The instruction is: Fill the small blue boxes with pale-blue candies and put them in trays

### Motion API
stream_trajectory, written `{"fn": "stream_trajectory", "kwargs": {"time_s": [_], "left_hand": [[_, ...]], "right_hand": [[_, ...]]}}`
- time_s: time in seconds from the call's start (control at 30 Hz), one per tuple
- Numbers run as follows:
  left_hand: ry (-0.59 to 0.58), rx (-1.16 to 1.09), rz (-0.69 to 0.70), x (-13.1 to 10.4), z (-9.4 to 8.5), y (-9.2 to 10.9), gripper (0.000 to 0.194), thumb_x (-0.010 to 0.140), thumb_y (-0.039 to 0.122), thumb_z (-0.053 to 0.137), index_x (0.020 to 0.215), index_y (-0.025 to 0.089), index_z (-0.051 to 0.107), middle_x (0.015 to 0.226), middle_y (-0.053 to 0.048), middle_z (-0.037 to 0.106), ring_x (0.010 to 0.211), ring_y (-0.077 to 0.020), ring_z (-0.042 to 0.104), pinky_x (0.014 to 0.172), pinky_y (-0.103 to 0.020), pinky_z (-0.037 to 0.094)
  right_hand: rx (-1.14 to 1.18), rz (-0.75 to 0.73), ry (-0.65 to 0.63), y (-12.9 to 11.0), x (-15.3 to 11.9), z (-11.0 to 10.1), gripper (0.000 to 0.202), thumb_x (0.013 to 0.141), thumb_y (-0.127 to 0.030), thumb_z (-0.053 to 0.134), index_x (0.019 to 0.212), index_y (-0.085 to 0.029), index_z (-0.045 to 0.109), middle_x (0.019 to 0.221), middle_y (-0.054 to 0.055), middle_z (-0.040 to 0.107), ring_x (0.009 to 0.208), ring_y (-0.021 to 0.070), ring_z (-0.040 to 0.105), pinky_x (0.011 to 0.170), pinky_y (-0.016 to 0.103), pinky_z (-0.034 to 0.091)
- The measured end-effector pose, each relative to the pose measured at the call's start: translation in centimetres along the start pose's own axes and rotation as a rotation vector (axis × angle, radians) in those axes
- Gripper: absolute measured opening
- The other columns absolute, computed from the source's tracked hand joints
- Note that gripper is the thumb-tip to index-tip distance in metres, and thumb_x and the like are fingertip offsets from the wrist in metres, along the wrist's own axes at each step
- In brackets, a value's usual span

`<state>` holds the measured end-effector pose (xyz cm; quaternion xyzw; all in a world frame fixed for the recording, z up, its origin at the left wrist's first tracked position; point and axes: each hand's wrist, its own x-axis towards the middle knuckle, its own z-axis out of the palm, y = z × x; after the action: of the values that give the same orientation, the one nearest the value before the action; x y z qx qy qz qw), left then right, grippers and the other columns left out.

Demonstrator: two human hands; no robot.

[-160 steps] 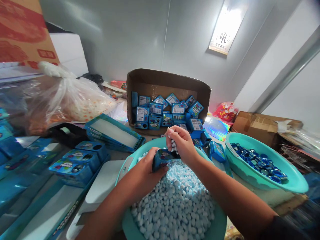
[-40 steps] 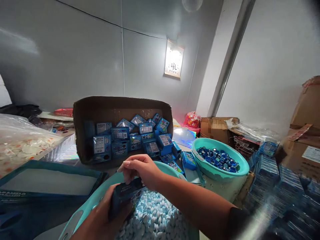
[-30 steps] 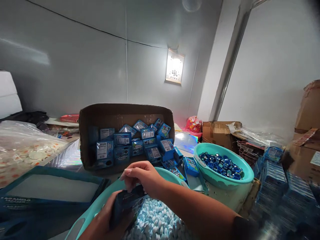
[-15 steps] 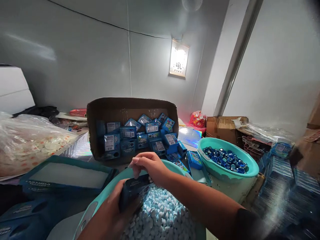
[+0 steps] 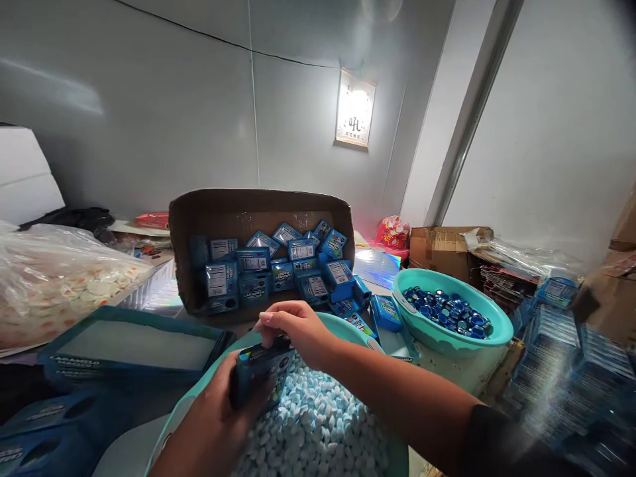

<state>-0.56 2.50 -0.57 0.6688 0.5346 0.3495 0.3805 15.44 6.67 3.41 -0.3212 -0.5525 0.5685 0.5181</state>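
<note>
My left hand [image 5: 218,397] is wrapped round a small blue printed candy box [image 5: 263,374], held tilted above a turquoise tub [image 5: 171,424]. At the box's top edge, the fingers of my right hand [image 5: 298,328] are bent and pressed together; my own knuckles partly hide what they pinch. Small white and pale-blue candies [image 5: 322,411] fill the tub under both hands. Just beyond, a brown carton [image 5: 258,205] lies on its side with several similar blue boxes [image 5: 256,286] in it.
To the right stands a turquoise basin [image 5: 454,348] of shiny blue caps. A blue tray [image 5: 144,341] lies at left, with a plastic bag [image 5: 64,285] of white and orange pieces behind it. Stacked blue packages [image 5: 551,364] rise at far right.
The box in my left hand has turned, so its printed face now shows more, and it has moved slightly left. My right hand stays at its top edge.
</note>
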Motion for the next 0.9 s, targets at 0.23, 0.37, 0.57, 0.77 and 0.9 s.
{"fn": "stream_trajectory", "kwargs": {"time_s": [0.23,0.37,0.57,0.77,0.9], "left_hand": [[0.003,0.004,0.04,0.05,0.18,-0.1,0.053,0.076,0.057,0.061,0.117,0.024,0.056,0.099,-0.004,0.075,0.088,-0.0278,0.071,0.073,-0.033,0.054],[0.002,0.034,0.015,-0.07,0.23,0.02,0.053,0.074,0.057,0.061,0.115,0.024,0.057,0.091,-0.002,0.075,0.082,-0.0266,0.072,0.072,-0.033,0.054],[-0.001,0.041,0.012,-0.29,0.16,0.46,0.047,0.08,0.051,0.058,0.119,0.025,0.055,0.1,-0.002,0.074,0.09,-0.0243,0.07,0.079,-0.031,0.052],[0.002,-0.012,-0.038,-0.09,0.56,-0.16,0.05,0.079,0.048,0.059,0.123,0.025,0.053,0.106,-0.004,0.073,0.101,-0.0267,0.069,0.084,-0.034,0.052],[0.078,-0.086,-0.04,-0.36,0.91,0.03,0.046,0.079,0.05,0.06,0.118,0.026,0.056,0.102,-0.004,0.073,0.097,-0.0274,0.07,0.084,-0.036,0.052]], "right_hand": [[-0.017,-0.01,-0.015,0.11,0.02,0.03,0.033,0.071,-0.049,0.072,0.064,-0.017,0.067,0.058,-0.001,0.059,0.059,0.0124,0.05,0.064,0.028,0.037],[-0.031,-0.005,0.0,0.3,0.08,0.05,0.031,0.071,-0.047,0.071,0.065,-0.017,0.067,0.057,-0.001,0.058,0.059,0.0119,0.049,0.064,0.027,0.036],[0.033,-0.002,0.029,0.32,-0.02,0.29,0.02,0.067,-0.036,0.068,0.064,-0.016,0.068,0.06,-0.001,0.06,0.06,0.0115,0.048,0.061,0.026,0.034],[0.044,0.008,0.042,0.18,-0.11,0.4,0.015,0.065,-0.031,0.065,0.065,-0.017,0.071,0.062,-0.001,0.06,0.065,0.0128,0.049,0.066,0.026,0.038],[0.03,0.013,0.03,0.24,-0.19,0.42,0.013,0.066,-0.029,0.065,0.067,-0.018,0.073,0.064,0.0,0.063,0.07,0.0146,0.053,0.071,0.027,0.041]]}}
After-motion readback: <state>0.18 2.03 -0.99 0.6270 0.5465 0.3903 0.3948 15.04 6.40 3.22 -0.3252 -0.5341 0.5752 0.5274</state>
